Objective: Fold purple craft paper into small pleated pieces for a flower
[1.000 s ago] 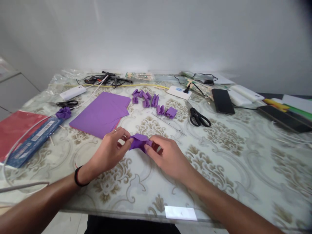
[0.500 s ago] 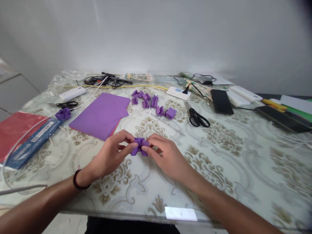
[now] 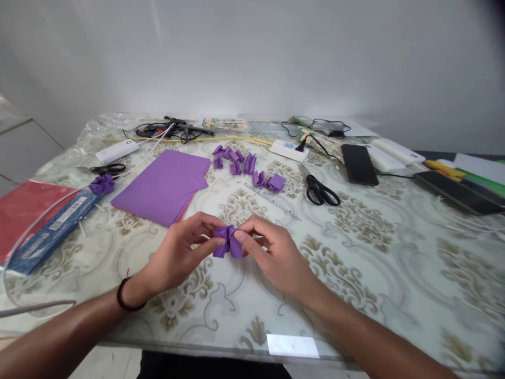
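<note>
Between my two hands is a small purple folded paper piece [image 3: 229, 248], star-like with several flaps, held just above the table. My left hand [image 3: 189, 245] pinches its left side between thumb and fingers. On the other side, my right hand [image 3: 272, 250] grips it with the thumb pressed on the front near the top. Fingertips behind the paper are partly hidden. Beyond the hands lie several small folded purple paper pieces [image 3: 249, 163]. A stack of purple paper sheets [image 3: 158, 184] rests to the left of them, with a red edge showing beneath.
Black-handled scissors [image 3: 321, 191] lie right of a clear ruler [image 3: 272, 201]. A crumpled purple paper piece [image 3: 102, 184] sits by a blue-and-red packet [image 3: 51, 226]. Farther off are a phone [image 3: 359, 165], a white power strip [image 3: 289, 150], cables and a black glue gun [image 3: 177, 128].
The folded paper piece has turned slightly and come a little lower. My right thumb has shifted up along its front; my left hand keeps its pinch.
</note>
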`<action>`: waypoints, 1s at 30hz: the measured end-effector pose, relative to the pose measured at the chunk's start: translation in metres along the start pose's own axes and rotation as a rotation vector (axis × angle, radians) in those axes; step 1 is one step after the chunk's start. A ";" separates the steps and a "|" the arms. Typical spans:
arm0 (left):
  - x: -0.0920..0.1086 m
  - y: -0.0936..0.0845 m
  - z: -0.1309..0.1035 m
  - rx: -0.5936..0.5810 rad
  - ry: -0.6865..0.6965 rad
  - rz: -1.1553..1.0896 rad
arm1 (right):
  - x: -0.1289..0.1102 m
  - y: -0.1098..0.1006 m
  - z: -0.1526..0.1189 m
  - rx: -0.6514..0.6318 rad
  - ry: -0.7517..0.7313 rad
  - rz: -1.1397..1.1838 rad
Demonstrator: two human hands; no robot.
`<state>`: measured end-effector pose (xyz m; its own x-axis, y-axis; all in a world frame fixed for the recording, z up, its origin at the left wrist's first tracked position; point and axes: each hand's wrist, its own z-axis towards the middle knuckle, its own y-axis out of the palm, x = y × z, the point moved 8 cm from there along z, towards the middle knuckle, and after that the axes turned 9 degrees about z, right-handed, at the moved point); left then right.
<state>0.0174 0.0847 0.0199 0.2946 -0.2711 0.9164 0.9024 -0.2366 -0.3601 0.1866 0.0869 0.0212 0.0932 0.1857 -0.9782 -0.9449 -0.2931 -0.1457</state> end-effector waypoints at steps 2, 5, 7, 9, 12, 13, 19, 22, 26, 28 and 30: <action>0.003 -0.002 0.000 0.040 0.015 -0.008 | 0.002 -0.001 0.000 0.001 0.029 0.043; 0.004 -0.005 -0.001 0.088 0.015 -0.036 | 0.008 0.001 0.000 -0.009 0.083 0.132; 0.004 -0.005 0.000 0.101 0.016 -0.054 | 0.012 0.003 0.000 -0.022 0.108 0.189; 0.004 -0.004 0.000 0.095 0.020 -0.072 | 0.016 0.005 0.000 -0.027 0.132 0.240; 0.004 -0.002 -0.001 0.075 0.010 -0.097 | 0.021 0.007 -0.001 -0.024 0.164 0.281; 0.004 -0.002 -0.001 0.072 0.003 -0.106 | 0.022 0.007 -0.001 -0.022 0.172 0.290; -0.001 -0.001 -0.001 0.049 -0.057 -0.146 | 0.020 0.009 0.000 -0.042 0.197 0.310; -0.001 -0.001 -0.001 0.047 -0.065 -0.160 | 0.019 0.014 -0.002 -0.113 0.223 0.286; 0.002 0.005 -0.001 -0.010 -0.071 -0.210 | 0.016 0.012 -0.003 -0.105 0.184 0.279; 0.002 0.010 -0.001 -0.060 -0.080 -0.238 | 0.014 0.010 -0.002 -0.078 0.160 0.308; 0.000 0.013 -0.001 -0.084 -0.087 -0.257 | 0.013 0.008 -0.001 -0.052 0.152 0.338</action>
<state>0.0287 0.0802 0.0148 0.0887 -0.1118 0.9898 0.9229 -0.3646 -0.1239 0.1807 0.0859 0.0071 -0.1723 -0.0702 -0.9825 -0.9134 -0.3620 0.1860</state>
